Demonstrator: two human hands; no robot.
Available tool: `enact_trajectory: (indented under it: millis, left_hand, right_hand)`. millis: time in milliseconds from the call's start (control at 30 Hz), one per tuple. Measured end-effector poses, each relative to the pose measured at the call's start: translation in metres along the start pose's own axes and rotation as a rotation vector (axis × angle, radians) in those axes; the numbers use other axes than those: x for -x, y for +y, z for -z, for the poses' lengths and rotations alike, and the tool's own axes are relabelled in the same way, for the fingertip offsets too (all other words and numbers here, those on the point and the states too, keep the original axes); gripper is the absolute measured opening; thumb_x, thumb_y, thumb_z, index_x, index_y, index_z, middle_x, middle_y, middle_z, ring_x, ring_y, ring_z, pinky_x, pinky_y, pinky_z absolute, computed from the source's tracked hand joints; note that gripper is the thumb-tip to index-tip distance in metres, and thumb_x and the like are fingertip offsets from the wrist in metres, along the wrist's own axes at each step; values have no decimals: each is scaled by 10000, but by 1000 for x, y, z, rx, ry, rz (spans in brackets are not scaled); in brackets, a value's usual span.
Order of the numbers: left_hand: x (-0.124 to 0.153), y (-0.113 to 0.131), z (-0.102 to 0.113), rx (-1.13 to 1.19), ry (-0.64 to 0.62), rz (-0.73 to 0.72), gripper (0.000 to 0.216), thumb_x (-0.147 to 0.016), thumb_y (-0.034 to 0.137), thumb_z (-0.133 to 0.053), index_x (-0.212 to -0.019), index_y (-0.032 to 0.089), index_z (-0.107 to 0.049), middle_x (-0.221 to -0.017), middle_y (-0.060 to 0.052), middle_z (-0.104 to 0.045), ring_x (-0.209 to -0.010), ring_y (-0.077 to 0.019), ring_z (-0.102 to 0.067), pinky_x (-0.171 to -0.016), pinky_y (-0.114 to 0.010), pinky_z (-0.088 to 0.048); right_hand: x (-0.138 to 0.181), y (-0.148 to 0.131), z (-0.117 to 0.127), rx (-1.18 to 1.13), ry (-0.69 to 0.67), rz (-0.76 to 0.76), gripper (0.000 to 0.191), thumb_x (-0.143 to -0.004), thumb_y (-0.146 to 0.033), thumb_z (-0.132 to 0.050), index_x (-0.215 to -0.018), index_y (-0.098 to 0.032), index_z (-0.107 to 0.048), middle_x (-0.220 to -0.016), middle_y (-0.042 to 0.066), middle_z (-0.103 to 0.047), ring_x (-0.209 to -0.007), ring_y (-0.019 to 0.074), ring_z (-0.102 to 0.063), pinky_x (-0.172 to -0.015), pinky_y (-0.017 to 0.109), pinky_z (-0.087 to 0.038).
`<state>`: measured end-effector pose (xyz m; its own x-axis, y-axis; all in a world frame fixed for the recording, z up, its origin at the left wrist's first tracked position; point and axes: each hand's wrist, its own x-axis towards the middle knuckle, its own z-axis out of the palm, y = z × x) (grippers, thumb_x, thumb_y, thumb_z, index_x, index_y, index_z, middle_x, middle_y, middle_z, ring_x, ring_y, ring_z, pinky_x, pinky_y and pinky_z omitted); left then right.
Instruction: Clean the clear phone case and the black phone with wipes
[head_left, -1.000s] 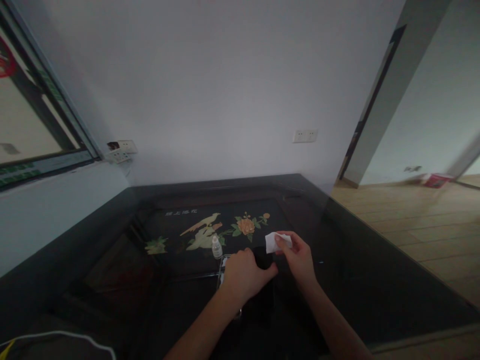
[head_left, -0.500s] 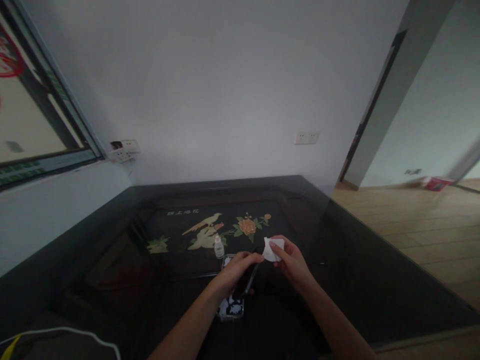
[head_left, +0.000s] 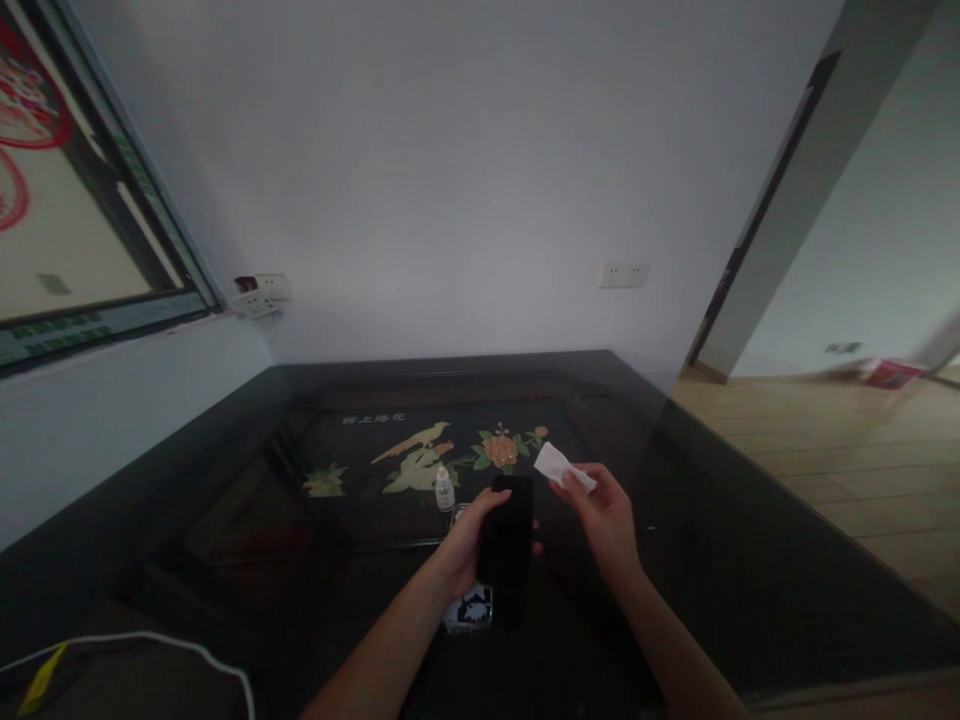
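My left hand [head_left: 472, 535] is wrapped round a black smartphone [head_left: 506, 535], its dark screen turned up toward me. The thumb lies across the upper left of the screen, and fingertips show past the right edge. To the right, my right hand [head_left: 600, 510] pinches a folded white tissue [head_left: 561, 466] between thumb and fingers, apart from the phone. Partly hidden beneath the left hand and phone lies a clear phone case [head_left: 471, 610] with a black and white pattern. A small clear dropper bottle [head_left: 444, 490] stands upright just beyond the left hand.
The glossy black table [head_left: 720, 540] bears an inlaid bird and flower picture and meets the wall at the back. A white cable [head_left: 150, 637] with a yellow tag curves at the lower left. Wall sockets [head_left: 624, 275] sit above the table.
The phone has turned from edge-on to screen up in my left hand. My right hand has moved right, taking the tissue away from the left hand. The view has shifted slightly.
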<state>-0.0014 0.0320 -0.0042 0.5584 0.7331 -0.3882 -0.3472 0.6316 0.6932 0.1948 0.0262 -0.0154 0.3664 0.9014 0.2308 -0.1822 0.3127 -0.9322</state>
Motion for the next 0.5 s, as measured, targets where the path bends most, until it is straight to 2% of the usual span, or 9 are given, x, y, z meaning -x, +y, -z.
enact_trajectory:
  millis: [133, 300, 400, 500]
  left_hand:
    - [-1, -3, -4, 43, -18, -49, 518, -872, 452, -655, -1298, 205, -495, -1028, -108, -750, -845, -285, -761, -787, -392, -571]
    - [-2, -8, -6, 45, -24, -108, 444, -883, 443, -647, -1238, 191, -562, -1001, -81, -748, -878, -255, -743, -831, -369, -562]
    - [-5, -9, -4, 31, 40, -169, 462, -853, 476, -678, -1195, 175, -603, -1000, -65, -748, -907, -242, -729, -842, -337, -550]
    - [-6, -6, -4, 27, 143, -171, 505, -859, 535, -654, -1183, 149, -627, -999, -81, -750, -911, -245, -727, -841, -330, -548]
  right_hand:
    - [7, 1, -2, 175, -171, 118, 237, -889, -382, -720, -1066, -229, -759, -1213, 98, -751, -1208, 290, -670, -1113, 499, -479]
    - [10, 6, 2, 412, -402, 241, 334, -918, -220, -594, -1208, -270, -754, -1345, 54, -691, -1323, 272, -593, -1195, 531, -372]
    - [13, 4, 0, 501, -522, 286, 356, -909, -195, -605, -1206, -320, -756, -1264, 26, -738, -1261, 266, -638, -1165, 529, -410]
    - [20, -3, -4, 550, -626, 313, 290, -913, -244, -664, -1162, -344, -775, -1092, 35, -798, -1062, 259, -723, -1013, 461, -540]
